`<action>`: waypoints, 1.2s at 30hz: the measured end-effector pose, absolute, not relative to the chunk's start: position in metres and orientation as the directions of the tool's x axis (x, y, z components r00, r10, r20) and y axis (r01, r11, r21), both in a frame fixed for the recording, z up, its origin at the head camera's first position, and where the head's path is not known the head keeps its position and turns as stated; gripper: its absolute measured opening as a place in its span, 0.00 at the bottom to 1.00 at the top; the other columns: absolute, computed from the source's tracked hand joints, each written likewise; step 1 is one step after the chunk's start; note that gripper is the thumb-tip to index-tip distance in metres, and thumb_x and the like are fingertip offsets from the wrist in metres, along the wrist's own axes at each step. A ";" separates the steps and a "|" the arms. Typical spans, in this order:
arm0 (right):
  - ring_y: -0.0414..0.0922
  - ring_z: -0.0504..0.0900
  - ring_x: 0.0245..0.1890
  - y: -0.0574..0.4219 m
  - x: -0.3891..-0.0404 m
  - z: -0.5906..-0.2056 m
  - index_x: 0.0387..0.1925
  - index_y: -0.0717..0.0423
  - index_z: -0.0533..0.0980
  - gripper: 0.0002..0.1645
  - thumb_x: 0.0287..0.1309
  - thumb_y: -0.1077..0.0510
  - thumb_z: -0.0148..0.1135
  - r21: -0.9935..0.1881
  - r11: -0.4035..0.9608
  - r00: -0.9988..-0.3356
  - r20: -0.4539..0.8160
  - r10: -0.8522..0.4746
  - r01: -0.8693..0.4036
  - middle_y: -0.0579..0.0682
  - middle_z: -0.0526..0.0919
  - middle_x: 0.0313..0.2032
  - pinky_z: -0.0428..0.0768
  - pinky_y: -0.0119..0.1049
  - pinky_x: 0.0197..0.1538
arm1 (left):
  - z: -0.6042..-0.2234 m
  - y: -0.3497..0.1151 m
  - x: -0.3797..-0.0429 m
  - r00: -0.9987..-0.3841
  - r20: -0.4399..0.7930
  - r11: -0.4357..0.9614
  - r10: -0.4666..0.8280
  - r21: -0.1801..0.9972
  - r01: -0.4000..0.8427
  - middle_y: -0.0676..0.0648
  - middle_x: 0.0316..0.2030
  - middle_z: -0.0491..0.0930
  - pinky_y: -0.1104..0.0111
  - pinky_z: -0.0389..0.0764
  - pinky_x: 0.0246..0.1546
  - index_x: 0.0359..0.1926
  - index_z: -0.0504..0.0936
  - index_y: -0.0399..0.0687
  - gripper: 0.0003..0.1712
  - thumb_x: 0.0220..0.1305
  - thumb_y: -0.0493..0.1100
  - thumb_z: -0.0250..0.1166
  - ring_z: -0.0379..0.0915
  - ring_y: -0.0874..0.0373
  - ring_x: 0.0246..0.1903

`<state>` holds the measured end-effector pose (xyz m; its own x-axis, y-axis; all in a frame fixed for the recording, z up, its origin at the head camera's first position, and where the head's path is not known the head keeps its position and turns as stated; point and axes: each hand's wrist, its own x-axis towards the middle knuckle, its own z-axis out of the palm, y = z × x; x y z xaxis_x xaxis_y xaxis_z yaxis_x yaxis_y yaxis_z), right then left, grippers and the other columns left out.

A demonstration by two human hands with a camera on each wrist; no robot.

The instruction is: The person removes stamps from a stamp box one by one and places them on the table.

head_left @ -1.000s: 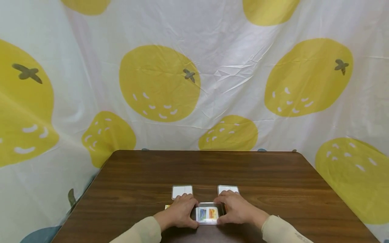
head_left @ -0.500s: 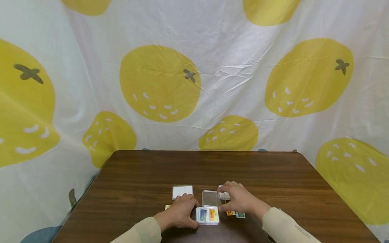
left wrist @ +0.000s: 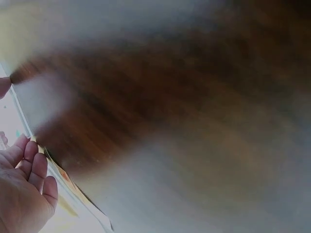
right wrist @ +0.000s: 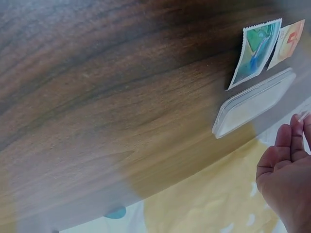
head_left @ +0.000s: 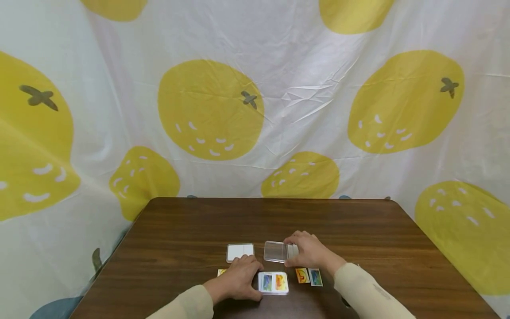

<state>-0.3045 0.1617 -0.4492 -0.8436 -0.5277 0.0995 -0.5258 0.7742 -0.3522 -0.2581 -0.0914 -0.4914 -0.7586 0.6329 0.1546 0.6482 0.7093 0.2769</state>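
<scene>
In the head view my left hand (head_left: 239, 279) holds the left side of a small white-lined case (head_left: 273, 291), thumb at its near edge. Two stamps lie in it: a blue-green stamp (head_left: 266, 282) and an orange stamp (head_left: 281, 282). My right hand (head_left: 308, 251) grips a clear plastic lid (head_left: 275, 251) by its right end, above the table behind that case. In the right wrist view the fingers of that hand pinch a sliver of clear plastic (right wrist: 303, 115). The left wrist view is blurred; its fingers (left wrist: 39, 170) are half curled beside a pale edge.
Another white-lined case (head_left: 240, 253) lies behind my left hand. A further white case (right wrist: 255, 104) sits by my right hand. Loose on the wooden table (head_left: 271, 219) are an orange stamp (head_left: 302, 275), a green-blue stamp (head_left: 316, 277) and a yellow piece (head_left: 221, 272), partly hidden.
My right hand has lifted the clear lid off the case and carried it away from me, uncovering the two loose stamps at right. The left hand has stayed on the case.
</scene>
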 end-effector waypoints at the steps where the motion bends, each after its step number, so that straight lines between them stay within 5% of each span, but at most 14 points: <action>1: 0.52 0.75 0.51 0.161 -0.306 -0.449 0.51 0.56 0.81 0.34 0.43 0.45 0.77 -0.357 0.776 -0.846 0.097 -0.524 -0.521 0.51 0.79 0.47 0.67 0.54 0.54 | -0.491 -0.091 -0.258 -0.758 0.152 0.708 0.634 0.280 0.648 0.57 0.40 0.73 0.69 0.64 0.38 0.44 0.80 0.50 0.30 0.38 0.56 0.77 0.66 0.62 0.41; 36: 0.54 0.73 0.55 0.141 -0.323 -0.470 0.54 0.57 0.80 0.35 0.44 0.47 0.79 -0.352 0.791 -0.856 0.060 -0.514 -0.499 0.52 0.79 0.51 0.66 0.56 0.56 | -0.492 -0.090 -0.261 -0.771 0.121 0.722 0.625 0.285 0.630 0.60 0.37 0.71 0.70 0.64 0.38 0.41 0.80 0.53 0.27 0.39 0.56 0.78 0.66 0.63 0.39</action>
<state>-0.3235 0.1412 -0.4704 -0.8560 -0.5136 0.0596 -0.4994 0.7915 -0.3523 -0.2610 -0.0901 -0.4916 -0.7710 0.6252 0.1213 0.6304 0.7220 0.2851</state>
